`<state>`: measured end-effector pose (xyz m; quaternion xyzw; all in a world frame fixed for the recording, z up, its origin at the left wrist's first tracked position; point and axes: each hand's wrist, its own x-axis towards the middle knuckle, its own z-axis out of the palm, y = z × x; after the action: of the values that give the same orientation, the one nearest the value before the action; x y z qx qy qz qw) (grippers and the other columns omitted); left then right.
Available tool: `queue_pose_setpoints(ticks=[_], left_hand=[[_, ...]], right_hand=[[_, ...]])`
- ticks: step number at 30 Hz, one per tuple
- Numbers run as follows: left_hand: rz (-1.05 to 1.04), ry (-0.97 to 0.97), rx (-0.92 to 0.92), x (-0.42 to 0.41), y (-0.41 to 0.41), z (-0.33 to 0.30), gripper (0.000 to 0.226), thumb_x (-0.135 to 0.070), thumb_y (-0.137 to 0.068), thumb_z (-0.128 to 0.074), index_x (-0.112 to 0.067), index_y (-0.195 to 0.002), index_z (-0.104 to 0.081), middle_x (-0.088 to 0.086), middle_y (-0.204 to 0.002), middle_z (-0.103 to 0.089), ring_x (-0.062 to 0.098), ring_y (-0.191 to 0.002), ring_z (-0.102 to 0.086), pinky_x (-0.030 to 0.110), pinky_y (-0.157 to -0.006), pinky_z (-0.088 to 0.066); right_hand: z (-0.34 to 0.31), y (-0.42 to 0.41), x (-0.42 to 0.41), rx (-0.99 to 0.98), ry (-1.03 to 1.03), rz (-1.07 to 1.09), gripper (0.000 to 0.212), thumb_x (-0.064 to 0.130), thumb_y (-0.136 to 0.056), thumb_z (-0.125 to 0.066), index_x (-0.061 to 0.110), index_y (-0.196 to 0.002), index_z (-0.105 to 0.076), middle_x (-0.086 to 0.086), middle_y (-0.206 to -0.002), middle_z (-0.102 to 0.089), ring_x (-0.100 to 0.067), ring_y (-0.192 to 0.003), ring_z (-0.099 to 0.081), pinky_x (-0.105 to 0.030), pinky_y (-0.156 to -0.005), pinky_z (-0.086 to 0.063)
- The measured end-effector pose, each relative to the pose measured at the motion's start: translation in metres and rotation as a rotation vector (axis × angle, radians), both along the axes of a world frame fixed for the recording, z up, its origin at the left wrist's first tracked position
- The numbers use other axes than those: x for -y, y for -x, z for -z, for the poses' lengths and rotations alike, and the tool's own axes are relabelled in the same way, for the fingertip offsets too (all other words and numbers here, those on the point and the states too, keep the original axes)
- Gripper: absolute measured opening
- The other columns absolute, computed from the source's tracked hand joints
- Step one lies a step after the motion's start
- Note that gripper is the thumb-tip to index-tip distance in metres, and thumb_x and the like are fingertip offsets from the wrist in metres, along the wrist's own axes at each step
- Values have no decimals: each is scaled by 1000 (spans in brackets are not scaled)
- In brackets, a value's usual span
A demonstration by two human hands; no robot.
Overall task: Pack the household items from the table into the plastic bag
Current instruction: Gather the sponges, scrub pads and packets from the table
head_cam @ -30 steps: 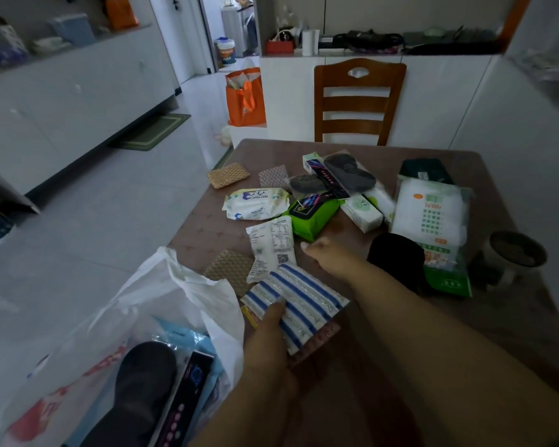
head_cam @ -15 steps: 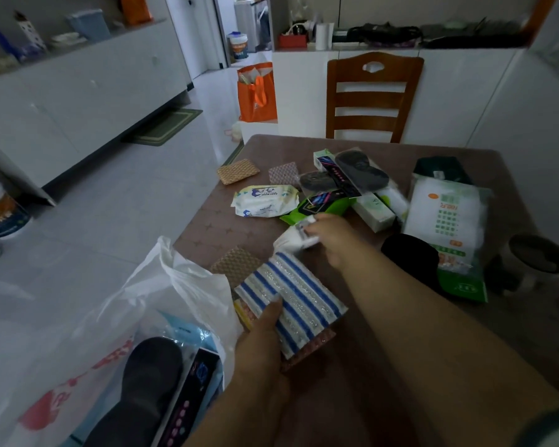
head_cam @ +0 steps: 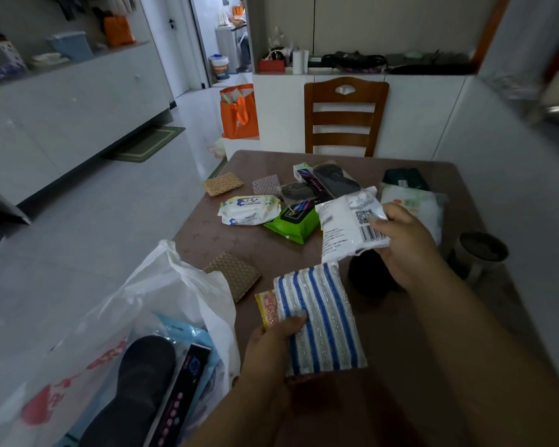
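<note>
Dim light fills the tiled room, and the brown desk (head_cam: pixel 336 411) carries what we have yet to pack. Our right hand (head_cam: pixel 404 246) has its grip pinched on a white printed plastic packet with a barcode (head_cam: pixel 349 227), raised clear of the desk, while our left hand (head_cam: pixel 271 346) grips the near edge of a blue-and-white striped scouring pad (head_cam: pixel 320 321) stacked on a pink-and-yellow one that only peeps out beside the thumb. We judge the step to be gathering: both grips are loaded, and the next move asks us to carry them leftward and down into the mouth of the thin white plastic bag (head_cam: pixel 175 285), which gapes just left of the left grip and already holds a dark insole and a flat box. Beyond the right grip lie a green wipes pack (head_cam: pixel 294 225) and a white-and-blue wipes pack (head_cam: pixel 247 209). A dark thing below the right grip is too shadowed to name, and the packet hides part of the heap behind it.
</note>
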<state>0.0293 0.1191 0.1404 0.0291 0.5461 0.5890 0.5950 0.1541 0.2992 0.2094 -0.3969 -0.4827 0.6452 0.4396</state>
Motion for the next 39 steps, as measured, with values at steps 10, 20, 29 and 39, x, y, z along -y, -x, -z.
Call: queue_pose_setpoints(ticks=[10,20,29,39], left_hand=[[16,72,6,7,7,8,39,-24,-75,-75,-7,-108,-65,19,-95,-75,38,-87,-72,53,-75,-57],[-38,-24,105,-2,1,11,54,-30,-61,-76,-4,-109,-68,24,-105,-72,42,-99,-66,61,-96,-45],[-79,-102,61,5,-4,12,36,-17,-85,-63,-14,-121,-59,23,-109,-70,43,-98,-67,62,-85,-51],[49,-190,121,8,-7,-3,48,-34,-79,-60,-15,-122,-63,21,-115,-69,42,-101,-66,58,-82,-54]], right_hand=[[10,-24,20,-47,40,134,27,-1,-91,-46,15,-82,-67,-6,-85,-69,-16,-70,-67,-30,-64,-54],[42,-24,81,-72,333,-162,27,-7,-81,-43,2,-93,-67,-18,-81,-73,-34,-74,-68,-38,-59,-56],[49,-17,70,164,306,-247,24,-5,-80,-66,13,-95,-65,-8,-87,-76,-27,-78,-72,-39,-64,-59],[55,-14,59,177,491,-659,27,-18,-76,-57,-1,-92,-72,-15,-89,-76,-27,-81,-74,-34,-68,-61]])
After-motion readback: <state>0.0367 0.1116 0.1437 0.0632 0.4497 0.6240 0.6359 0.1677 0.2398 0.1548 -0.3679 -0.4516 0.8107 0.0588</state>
